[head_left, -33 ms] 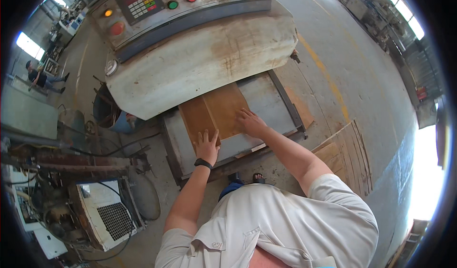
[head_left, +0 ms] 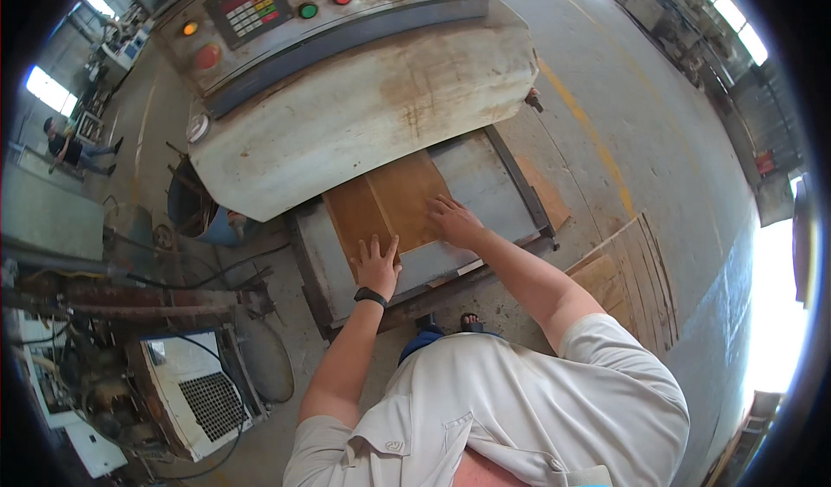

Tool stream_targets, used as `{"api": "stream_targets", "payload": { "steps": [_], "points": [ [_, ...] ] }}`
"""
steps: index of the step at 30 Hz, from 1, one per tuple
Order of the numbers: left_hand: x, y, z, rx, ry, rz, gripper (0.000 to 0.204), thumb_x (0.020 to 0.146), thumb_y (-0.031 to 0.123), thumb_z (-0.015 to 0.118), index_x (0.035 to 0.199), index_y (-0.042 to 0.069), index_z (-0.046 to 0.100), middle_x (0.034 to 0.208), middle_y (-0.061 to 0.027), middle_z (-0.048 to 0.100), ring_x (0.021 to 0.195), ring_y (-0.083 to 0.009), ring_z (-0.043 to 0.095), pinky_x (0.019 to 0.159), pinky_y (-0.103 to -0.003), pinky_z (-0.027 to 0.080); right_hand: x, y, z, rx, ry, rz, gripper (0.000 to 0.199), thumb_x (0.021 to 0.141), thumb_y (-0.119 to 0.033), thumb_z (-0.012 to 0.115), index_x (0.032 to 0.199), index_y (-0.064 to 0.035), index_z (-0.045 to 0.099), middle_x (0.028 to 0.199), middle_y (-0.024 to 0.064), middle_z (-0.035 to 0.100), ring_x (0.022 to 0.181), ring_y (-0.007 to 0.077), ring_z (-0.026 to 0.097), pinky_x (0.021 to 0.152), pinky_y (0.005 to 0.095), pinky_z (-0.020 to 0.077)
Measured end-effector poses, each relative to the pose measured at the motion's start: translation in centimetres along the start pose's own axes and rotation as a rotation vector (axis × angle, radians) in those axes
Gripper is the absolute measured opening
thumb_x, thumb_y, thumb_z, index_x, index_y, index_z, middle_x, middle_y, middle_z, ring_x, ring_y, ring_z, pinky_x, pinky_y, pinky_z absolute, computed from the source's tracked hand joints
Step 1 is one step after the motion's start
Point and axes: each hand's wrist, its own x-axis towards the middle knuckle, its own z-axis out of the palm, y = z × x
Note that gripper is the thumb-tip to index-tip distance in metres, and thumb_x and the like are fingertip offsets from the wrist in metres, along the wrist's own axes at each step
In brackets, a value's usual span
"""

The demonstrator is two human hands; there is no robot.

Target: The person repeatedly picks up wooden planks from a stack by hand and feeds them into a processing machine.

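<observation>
Two brown boards (head_left: 405, 194), thin and flat, lie side by side on the grey metal bed (head_left: 485, 184) of a machine, a pale seam between them. Their far ends are hidden under the machine's off-white cover (head_left: 363, 110). My left hand (head_left: 376, 266), with a dark band on the wrist, rests with spread fingers on the near end of the left board. My right hand (head_left: 456, 224) lies with fingers stretched on the right edge of the right board. Neither hand grasps anything.
Above the cover is a control panel (head_left: 320, 32) with a lit red display and coloured buttons. A blue bin (head_left: 195, 206) of scraps stands left. Stacked brown sheets (head_left: 628, 283) lie on the floor at right. A white grille-fronted unit (head_left: 195, 392) is lower left; another person (head_left: 78, 149) sits far left.
The view has shifted very slightly. Both hands and the brown boards stay in the same places.
</observation>
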Motion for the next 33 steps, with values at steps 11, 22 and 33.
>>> {"api": "stream_targets", "payload": {
  "steps": [11, 22, 33],
  "points": [
    [4.9, -1.2, -0.6, 0.120, -0.020, -0.021, 0.055, 0.096, 0.040, 0.060, 0.148, 0.033, 0.044, 0.154, -0.0177, 0.034, 0.140, -0.0507, 0.031, 0.110, -0.066, 0.032, 1.5, -2.6, 0.5, 0.032, 0.067, 0.189, 0.061, 0.081, -0.014, 0.069, 0.140, -0.0144, 0.054, 0.155, 0.0084, 0.039, 0.145, 0.0330, 0.032, 0.117, 0.0447, 0.0310],
    [9.5, -3.6, 0.6, 0.154, 0.163, 0.105, 0.055, 0.088, 0.037, 0.070, 0.141, 0.029, 0.055, 0.140, -0.0207, 0.047, 0.120, -0.0419, 0.052, 0.100, -0.054, 0.043, -21.3, -5.7, 4.0, 0.301, 0.601, 0.615, 0.019, 0.081, -0.006, 0.064, 0.099, -0.0080, 0.068, 0.108, 0.0067, 0.066, 0.101, 0.0301, 0.060, 0.091, 0.0396, 0.0490],
    [7.1, 3.4, -2.9, 0.259, 0.279, 0.246, 0.050, 0.090, 0.024, 0.070, 0.137, 0.011, 0.057, 0.139, -0.0234, 0.049, 0.126, -0.0400, 0.050, 0.106, -0.050, 0.041, -45.3, -19.4, 16.6, 0.829, 0.078, 1.639, 0.028, 0.082, -0.020, 0.064, 0.109, -0.0141, 0.072, 0.109, 0.0131, 0.071, 0.099, 0.0345, 0.068, 0.078, 0.0488, 0.0557]
  ]
}}
